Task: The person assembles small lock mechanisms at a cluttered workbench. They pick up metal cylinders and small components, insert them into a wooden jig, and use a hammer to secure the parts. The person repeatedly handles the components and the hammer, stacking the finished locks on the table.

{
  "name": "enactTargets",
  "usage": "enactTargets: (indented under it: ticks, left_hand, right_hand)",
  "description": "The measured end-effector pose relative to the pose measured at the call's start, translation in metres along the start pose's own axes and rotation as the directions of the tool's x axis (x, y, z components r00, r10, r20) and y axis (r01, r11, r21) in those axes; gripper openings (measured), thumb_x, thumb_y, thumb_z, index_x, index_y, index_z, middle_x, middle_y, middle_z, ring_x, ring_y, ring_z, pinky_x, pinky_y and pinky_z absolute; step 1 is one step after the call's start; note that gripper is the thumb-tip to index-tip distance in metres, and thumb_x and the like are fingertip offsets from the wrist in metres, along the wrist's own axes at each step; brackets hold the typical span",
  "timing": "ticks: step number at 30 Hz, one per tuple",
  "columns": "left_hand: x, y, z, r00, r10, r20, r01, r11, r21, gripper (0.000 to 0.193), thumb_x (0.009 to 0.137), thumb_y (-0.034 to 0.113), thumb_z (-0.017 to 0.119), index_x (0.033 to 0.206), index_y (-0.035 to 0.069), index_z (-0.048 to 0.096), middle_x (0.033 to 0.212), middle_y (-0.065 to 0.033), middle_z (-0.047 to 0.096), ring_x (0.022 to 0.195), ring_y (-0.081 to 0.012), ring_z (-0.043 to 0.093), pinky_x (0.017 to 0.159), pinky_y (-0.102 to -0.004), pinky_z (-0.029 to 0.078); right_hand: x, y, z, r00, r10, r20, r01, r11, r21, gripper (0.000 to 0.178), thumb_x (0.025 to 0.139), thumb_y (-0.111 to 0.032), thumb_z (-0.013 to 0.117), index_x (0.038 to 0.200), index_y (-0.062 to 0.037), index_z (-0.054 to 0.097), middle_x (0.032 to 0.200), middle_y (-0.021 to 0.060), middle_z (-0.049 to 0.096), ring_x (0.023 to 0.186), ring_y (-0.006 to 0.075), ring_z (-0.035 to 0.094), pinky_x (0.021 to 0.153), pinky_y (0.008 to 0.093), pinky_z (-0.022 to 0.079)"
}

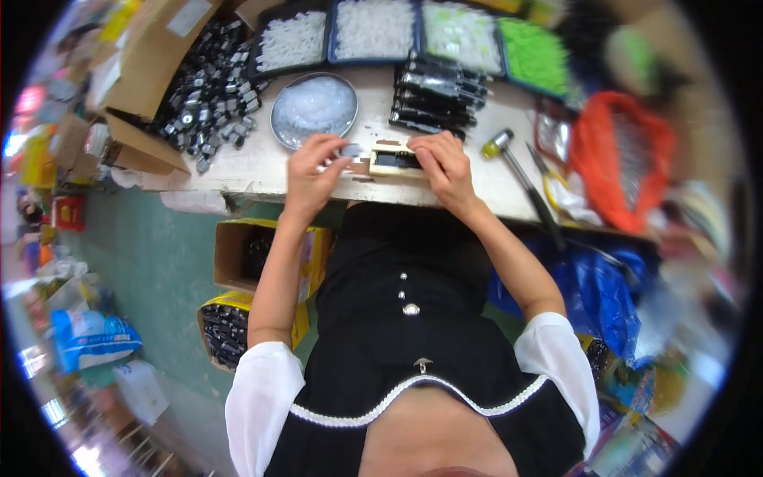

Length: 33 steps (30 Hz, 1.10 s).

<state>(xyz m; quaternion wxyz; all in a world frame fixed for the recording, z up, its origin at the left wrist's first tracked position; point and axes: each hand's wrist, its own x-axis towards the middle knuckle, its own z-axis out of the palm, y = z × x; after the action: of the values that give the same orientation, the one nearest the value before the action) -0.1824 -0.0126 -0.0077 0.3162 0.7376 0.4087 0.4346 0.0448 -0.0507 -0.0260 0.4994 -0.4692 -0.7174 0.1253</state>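
Taking the cream fixture (383, 170) near the front edge of the surface (266, 171) as the clock's centre, the work in hand looks partway through one piece: a black piece (394, 160) sits in the fixture. The left hand (315, 171), at 9 o'clock, has its grip pinched on a small grey part (351, 149), apart from the fixture, so that part seems yet to be added. The right hand (445, 167), at 3 o'clock, bends over the fixture's right end; whether its grip holds anything I cannot tell. Plenty appears left: a heap of grey-and-black parts (211, 95) and a dish (284, 139) of translucent bits at 10 o'clock, and trays of white and green pieces (536, 60) from 11 to 2. A stack of black pieces (437, 95) lies at 1 o'clock; finished or waiting, the view does not show. The hammer (520, 176) rests at 3 o'clock, untouched.
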Motion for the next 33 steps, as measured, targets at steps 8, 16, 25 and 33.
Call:
enactTargets:
  ticks: [8,16,25,33]
  left_hand:
    - [0.014,-0.01,0.039,0.943,0.227,0.242,-0.244,0.969,0.045,0.021,0.07,-0.004,0.066,0.09,-0.001,0.061,0.091,-0.0072,0.06,0.076,-0.0151,0.058,0.063,-0.0261,0.046]
    - [0.015,-0.005,0.039,0.946,-0.205,0.25,0.275,0.918,-0.286,0.017,0.071,-0.001,0.068,0.088,0.0,0.063,0.09,-0.0029,0.053,0.067,-0.0088,0.054,0.051,-0.0215,0.044]
    - [0.005,-0.025,0.045,0.932,-0.293,0.215,0.361,0.81,-0.463,0.008,0.073,-0.003,0.066,0.08,0.001,0.065,0.095,-0.0021,0.051,0.069,-0.0062,0.054,0.055,-0.0174,0.043]
    - [0.037,-0.011,0.032,0.724,-0.517,0.457,0.661,0.71,-0.244,0.02,0.067,-0.004,0.067,0.086,0.0,0.06,0.089,-0.0057,0.054,0.063,-0.0086,0.054,0.05,-0.0203,0.043]
  right_hand:
    - [-0.002,0.001,0.003,0.999,-0.024,0.036,0.026,0.998,-0.055,0.01,0.082,-0.014,0.059,0.077,-0.005,0.059,0.075,0.0041,0.058,0.072,0.02,0.051,0.067,0.0314,0.033]
    - [0.0,-0.001,0.004,0.996,-0.059,0.067,0.066,0.993,-0.097,0.011,0.081,-0.015,0.06,0.074,-0.0061,0.058,0.072,0.0035,0.057,0.07,0.0197,0.05,0.067,0.0318,0.032]
    - [0.001,-0.004,0.004,0.995,-0.033,0.091,0.043,0.992,-0.117,0.008,0.08,-0.011,0.06,0.076,-0.0038,0.06,0.075,0.0047,0.06,0.069,0.0199,0.052,0.067,0.0313,0.033]
    - [0.002,-0.001,0.001,0.998,0.047,0.033,-0.046,0.999,-0.013,0.008,0.08,-0.011,0.06,0.075,-0.0052,0.06,0.073,0.0034,0.059,0.07,0.0191,0.051,0.065,0.0317,0.032]
